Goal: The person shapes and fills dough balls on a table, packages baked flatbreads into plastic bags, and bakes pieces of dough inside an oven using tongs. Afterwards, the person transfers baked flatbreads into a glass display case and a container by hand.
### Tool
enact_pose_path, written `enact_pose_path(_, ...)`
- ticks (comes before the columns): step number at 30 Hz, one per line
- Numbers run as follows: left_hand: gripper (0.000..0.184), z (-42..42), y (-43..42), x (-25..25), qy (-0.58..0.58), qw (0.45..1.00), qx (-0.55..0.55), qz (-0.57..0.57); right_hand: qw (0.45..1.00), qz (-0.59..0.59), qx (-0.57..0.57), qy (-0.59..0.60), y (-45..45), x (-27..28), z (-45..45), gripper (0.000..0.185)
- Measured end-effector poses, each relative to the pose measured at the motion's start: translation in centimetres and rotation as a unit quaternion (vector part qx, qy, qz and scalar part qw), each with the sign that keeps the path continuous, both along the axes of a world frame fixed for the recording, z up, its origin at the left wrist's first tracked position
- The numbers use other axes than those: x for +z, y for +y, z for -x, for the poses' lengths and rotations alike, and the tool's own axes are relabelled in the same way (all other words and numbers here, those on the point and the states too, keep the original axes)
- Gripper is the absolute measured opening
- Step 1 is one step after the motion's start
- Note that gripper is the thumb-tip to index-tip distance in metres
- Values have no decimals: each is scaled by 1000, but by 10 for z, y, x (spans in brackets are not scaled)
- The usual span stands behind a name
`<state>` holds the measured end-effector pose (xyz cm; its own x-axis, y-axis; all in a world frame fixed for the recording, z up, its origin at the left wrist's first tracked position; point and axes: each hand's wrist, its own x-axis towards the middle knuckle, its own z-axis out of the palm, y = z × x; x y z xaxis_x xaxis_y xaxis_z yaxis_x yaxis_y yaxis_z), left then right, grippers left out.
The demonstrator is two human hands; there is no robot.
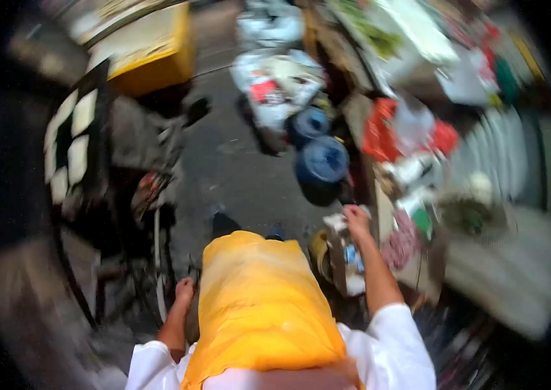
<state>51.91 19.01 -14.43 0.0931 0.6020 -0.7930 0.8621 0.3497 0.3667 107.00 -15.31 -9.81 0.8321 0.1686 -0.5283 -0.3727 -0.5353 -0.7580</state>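
Left hand (185, 290) and right hand (357, 223) flank a yellow apron (264, 309)
Cannot tell whether either grips anything; a filled box (336, 261) sits near the right hand.

No legible text, no readable labels or signs

Near right: box (337, 265); two jugs (323, 160) beyond, bags (269, 29) farther still — counter (516, 273) right of box. Crate (174, 58) far left, across from bags.

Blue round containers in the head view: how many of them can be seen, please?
2. One blue round container is nearer the right hand; the other container is just beyond it. More may be hidden among the clutter.
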Motion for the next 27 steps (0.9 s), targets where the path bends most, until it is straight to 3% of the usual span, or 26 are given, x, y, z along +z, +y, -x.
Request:
enact_pose_path(3,32,10,-78,34,4,999,-15,-35,996,40,68,32,-13,-24,-11,18)
enact_pose_path(5,37,34,-120,11,-9,999,4,-33,982,66,117,135,-33,-70,-3,15)
enact_pose_path(7,41,15,-149,43,-28,993,111,-14,950,112,261,128,-60,-128,7,14)
enact_pose_path(9,41,-5,-159,85,-44,982,183,-1,901,138,398,106,-43,-128,32,16)
enact_pose_path(11,42,5,-175,93,-63,967,246,15,911,-31,384,147,-35,-152,64,17)
enact_pose_path(13,39,26,-197,80,-70,973,205,-81,832,134,530,93,11,-102,88,25)
enact_pose_path(19,35,133,-221,80,-47,920,277,-275,854,16,488,181,76,-83,134,27)
enact_pose_path(21,33,183,-235,74,-26,904,277,-325,867,27,470,164,86,-46,162,25)
enact_pose_path(23,32,214,-240,121,54,903,215,-367,854,62,499,133,84,-29,184,24)
enact_pose_path(25,32,243,-250,120,54,908,162,-382,864,40,466,186,62,-58,190,24)
enact_pose_path(26,32,247,-246,123,45,908,167,-383,844,76,514,134,51,-62,203,22)
enact_pose_path(27,34,250,-239,128,41,906,119,-404,846,56,505,162,38,-65,216,20)
